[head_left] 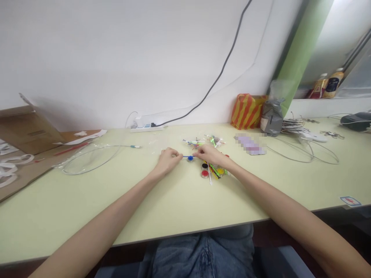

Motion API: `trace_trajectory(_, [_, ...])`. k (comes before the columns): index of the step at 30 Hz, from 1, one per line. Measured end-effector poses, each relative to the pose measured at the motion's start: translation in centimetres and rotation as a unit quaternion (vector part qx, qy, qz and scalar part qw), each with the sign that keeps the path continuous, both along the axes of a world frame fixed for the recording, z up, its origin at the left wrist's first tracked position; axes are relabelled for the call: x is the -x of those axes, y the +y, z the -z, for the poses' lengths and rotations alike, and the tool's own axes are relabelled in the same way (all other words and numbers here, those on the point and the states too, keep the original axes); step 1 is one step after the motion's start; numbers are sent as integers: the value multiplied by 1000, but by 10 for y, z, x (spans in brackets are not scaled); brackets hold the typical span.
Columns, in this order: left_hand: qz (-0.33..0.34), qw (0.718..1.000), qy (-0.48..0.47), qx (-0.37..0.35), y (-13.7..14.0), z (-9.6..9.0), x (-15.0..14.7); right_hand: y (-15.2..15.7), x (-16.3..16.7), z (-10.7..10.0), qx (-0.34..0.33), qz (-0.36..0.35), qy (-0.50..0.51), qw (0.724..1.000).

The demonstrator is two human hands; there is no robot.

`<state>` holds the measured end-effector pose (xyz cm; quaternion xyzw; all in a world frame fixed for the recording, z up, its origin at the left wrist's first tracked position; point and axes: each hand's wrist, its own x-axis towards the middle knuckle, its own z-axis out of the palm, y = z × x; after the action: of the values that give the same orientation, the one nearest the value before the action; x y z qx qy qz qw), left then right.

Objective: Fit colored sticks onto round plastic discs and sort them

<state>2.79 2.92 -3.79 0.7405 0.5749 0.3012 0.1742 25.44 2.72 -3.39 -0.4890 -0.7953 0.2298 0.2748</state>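
Observation:
Between finger and thumb, my left hand (170,160) pinches the left end of a thin blue strip (184,156). My right hand (209,154) pinches its other end, so the strip runs level between both hands. A small round piece with a blue centre (190,158) sits at the strip's middle; whether the strip passes through it, I cannot tell. Under and beside my right wrist lies a loose pile: a red-centred disc (205,173), a black-centred disc (204,166), a yellow-centred disc (220,171) and several coloured strips (213,172). My right forearm hides part of this pile.
Behind my hands lie clear bags of small coloured pieces (214,140). A phone (251,144), a striped bag (245,111) and a grey bag (271,117) stand or lie to the right. A looped cable (95,160), cardboard box (29,129) and power strip (146,128) are leftward.

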Motion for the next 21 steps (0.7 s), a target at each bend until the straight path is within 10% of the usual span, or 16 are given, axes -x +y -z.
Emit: trace_trajectory(21, [6,1000,14,6,5,5,-1,15,-7,0,55,-33,-16,998])
